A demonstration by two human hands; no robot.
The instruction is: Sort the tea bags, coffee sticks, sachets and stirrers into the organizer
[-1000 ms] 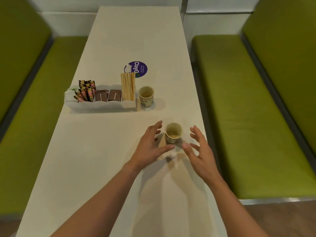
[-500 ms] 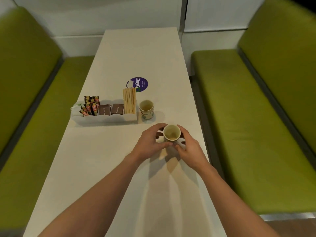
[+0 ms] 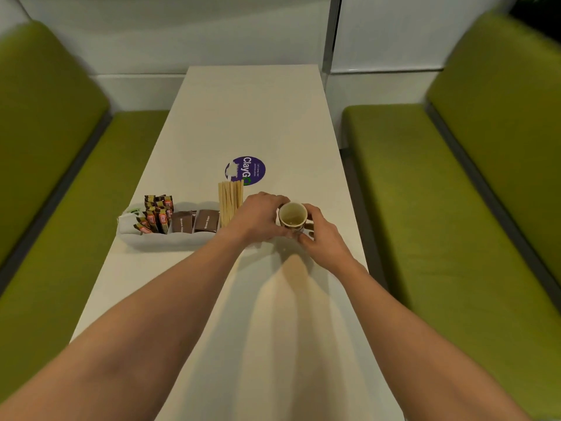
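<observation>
A white organizer (image 3: 179, 240) lies across the left of the table. From left to right it holds white tea bags (image 3: 129, 221), brown-and-orange coffee sticks (image 3: 158, 212), brown sachets (image 3: 194, 221) and upright wooden stirrers (image 3: 230, 202). My left hand (image 3: 258, 220) and my right hand (image 3: 323, 237) wrap a small paper cup (image 3: 293, 215) from both sides, right beside the organizer's right end. The cup looks empty inside. My left hand hides the organizer's right end.
The long white table (image 3: 252, 117) carries a round purple sticker (image 3: 246, 171) just behind the stirrers. Green benches run along the left (image 3: 60, 223) and right (image 3: 440, 223). A white wall closes the far end.
Both hands closed on the near cup and carried it forward to the organizer's right end. The second cup that stood there is out of sight. The camera tilted up.
</observation>
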